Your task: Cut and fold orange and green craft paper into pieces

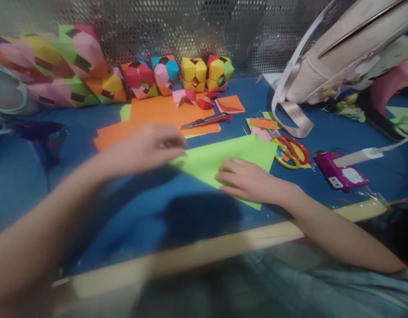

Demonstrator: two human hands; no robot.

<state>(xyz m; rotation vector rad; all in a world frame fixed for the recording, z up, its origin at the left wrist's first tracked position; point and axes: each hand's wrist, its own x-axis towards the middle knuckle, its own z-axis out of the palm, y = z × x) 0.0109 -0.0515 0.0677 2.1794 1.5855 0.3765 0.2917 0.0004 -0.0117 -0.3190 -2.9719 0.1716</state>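
A bright green sheet of paper lies on the blue table with one part folded over, forming slanted edges. My left hand is at the sheet's left corner, thumb and fingers closed around it, slightly blurred. On the lower right part of the sheet rests my right hand, its fingers laid on the paper and a little bent. Just beyond the green sheet, a craft knife lies on a stack of orange paper. Scissors with red and yellow handles touch the sheet's right side.
Folded paper balls line a perforated metal panel at the back. A purple power socket box with a plugged-in cable sits right. A pale bag leans at back right; a blue glue gun stands left.
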